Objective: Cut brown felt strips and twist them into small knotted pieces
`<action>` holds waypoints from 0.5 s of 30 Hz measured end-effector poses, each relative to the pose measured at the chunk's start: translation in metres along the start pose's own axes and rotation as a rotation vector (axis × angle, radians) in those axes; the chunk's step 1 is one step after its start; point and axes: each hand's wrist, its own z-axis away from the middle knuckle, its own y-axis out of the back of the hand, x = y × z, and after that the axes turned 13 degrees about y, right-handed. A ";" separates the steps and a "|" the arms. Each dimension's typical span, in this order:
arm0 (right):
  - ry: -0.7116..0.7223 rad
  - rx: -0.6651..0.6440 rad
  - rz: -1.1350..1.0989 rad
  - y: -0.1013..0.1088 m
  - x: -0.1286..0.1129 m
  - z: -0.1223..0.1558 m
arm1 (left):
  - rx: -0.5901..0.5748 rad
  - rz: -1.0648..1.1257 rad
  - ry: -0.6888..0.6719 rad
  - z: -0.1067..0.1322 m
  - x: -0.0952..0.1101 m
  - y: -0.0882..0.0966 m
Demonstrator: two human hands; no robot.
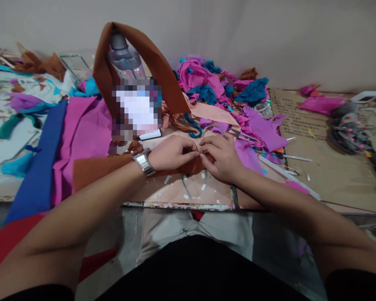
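My left hand (172, 152) and my right hand (221, 156) meet at the middle of a low work surface, fingers pinched together on a strip of brown crepe paper (95, 169) that runs out to the left under my left wrist. A metal watch (143, 162) sits on that wrist. Both hands are closed on the paper where their fingertips touch. Scissors (242, 136) lie just behind my right hand.
A water bottle (125, 58) stands behind, draped with a brown paper strip (156, 62). Pink and blue paper sheets (81, 133) lie left; a heap of pink, purple and teal scraps (219, 90) lies behind. Cardboard (326, 167) covers the right side; a dark bundle (347, 129) rests there.
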 end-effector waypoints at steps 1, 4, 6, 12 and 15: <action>-0.015 -0.006 -0.003 0.000 0.000 0.000 | 0.011 0.006 -0.007 0.000 0.001 0.000; -0.046 -0.015 -0.021 0.000 -0.001 -0.001 | 0.037 0.021 -0.013 0.001 0.002 -0.002; -0.058 -0.018 -0.036 0.000 -0.001 -0.002 | 0.053 0.024 -0.013 0.002 0.003 -0.002; -0.074 -0.019 -0.069 0.000 -0.003 -0.004 | 0.142 -0.057 -0.072 0.003 0.008 -0.006; -0.110 -0.017 -0.099 0.000 -0.004 -0.005 | 0.210 -0.166 -0.111 0.003 0.007 -0.010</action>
